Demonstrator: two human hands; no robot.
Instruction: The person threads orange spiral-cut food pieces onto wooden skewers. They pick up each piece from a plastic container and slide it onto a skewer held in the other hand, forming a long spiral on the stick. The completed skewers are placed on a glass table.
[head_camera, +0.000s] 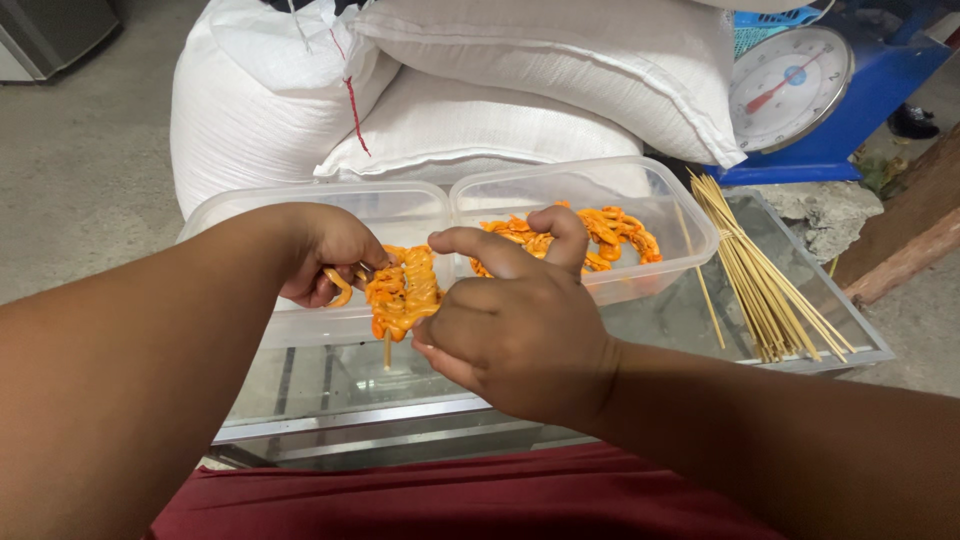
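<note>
A glass-topped table with a metal frame stands on a grey concrete floor, and behind it large white woven sacks are stacked against each other. To the right of the sacks sits a dial scale on a blue base. Two clear plastic tubs rest side by side on the glass: the left tub looks nearly bare inside, while the right tub holds a heap of orange marinated meat pieces. A loose bundle of bamboo sticks lies on the glass just right of the tubs. Held above the table's front edge, between both hands, is a skewer of orange meat, glossy, folded in ruffled coils, flecked with dark specks, its bare stick end poking out below. The left hand pinches a strip at the skewer's left side; the right hand grips it with thumb and curled forefinger.
</note>
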